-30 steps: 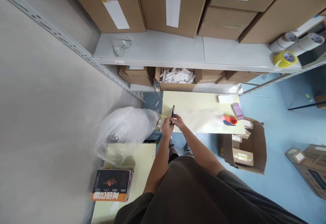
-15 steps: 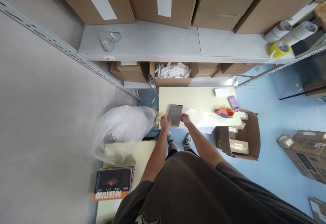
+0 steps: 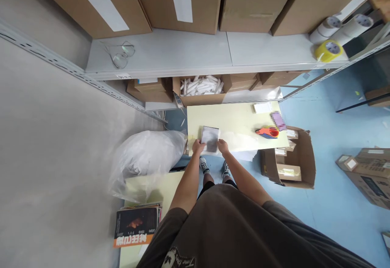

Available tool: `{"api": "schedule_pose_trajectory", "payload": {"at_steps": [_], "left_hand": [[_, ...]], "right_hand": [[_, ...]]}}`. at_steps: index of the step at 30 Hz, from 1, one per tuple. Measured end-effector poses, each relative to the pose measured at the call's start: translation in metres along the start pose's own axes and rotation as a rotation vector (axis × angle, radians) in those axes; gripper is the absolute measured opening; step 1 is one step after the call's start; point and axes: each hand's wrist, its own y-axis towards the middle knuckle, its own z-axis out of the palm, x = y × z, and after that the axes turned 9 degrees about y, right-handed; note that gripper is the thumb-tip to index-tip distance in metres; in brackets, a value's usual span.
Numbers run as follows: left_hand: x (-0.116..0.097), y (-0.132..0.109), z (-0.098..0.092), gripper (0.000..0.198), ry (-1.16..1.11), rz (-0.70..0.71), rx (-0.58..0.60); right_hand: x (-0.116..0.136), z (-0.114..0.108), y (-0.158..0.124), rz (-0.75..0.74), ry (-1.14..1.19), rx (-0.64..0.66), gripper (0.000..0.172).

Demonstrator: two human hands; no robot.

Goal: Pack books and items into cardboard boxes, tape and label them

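A thin, flat, grey rectangular book-like item [image 3: 210,139] is held at the near edge of the pale yellow table [image 3: 231,115]. Its upper part looks whitish and its lower part dark; whether that is glare, a wrapper or a sheet, I cannot tell. My left hand [image 3: 198,146] grips its lower left edge, thumb on top. On the opposite side my right hand [image 3: 222,145] pinches the right edge. A pale, thin sheet [image 3: 236,140] lies beside the right hand. Further right sits an orange and blue tape dispenser [image 3: 268,132].
Right of the table stands an open carton [image 3: 307,158] holding packets. A clear plastic bag [image 3: 149,150] bulges on the left, above stacked magazines [image 3: 135,224]. Behind is a shelf [image 3: 189,52] with boxes, eyeglasses [image 3: 122,57] and yellow tape [image 3: 329,51].
The item's upper face has turned from dark grey to whitish. Both hands stay at its sides, with the right hand's grip shifted slightly. The camera view has tilted a little.
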Motion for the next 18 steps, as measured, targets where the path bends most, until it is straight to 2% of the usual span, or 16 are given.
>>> {"api": "schedule_pose_trajectory", "payload": {"at_steps": [3,5,9,11,13,16,18], "left_hand": [[-0.004,0.000,-0.005,0.022,-0.119,0.082,0.038],[-0.005,-0.001,-0.012,0.019,-0.193,0.145,0.036],[-0.006,-0.007,-0.035,0.018,-0.149,0.210,-0.124],[-0.010,-0.012,-0.043,0.018,-0.061,0.223,-0.192],[-0.019,-0.019,-0.046,0.020,0.031,0.240,-0.213],[-0.040,-0.032,-0.036,0.022,0.163,0.256,-0.209],[-0.057,-0.041,-0.024,0.028,0.241,0.252,-0.214]], "right_hand": [[-0.003,0.003,-0.004,0.090,0.077,-0.060,0.051],[0.003,0.011,-0.003,0.117,0.160,-0.007,0.053],[0.027,0.041,0.006,0.121,0.232,0.207,0.046],[0.039,0.055,0.010,0.099,0.140,0.226,0.037],[0.049,0.062,0.012,0.073,0.031,0.177,0.030],[0.058,0.052,0.010,0.011,-0.007,0.079,0.028],[0.062,0.035,0.005,-0.017,0.069,0.078,0.030]]}}
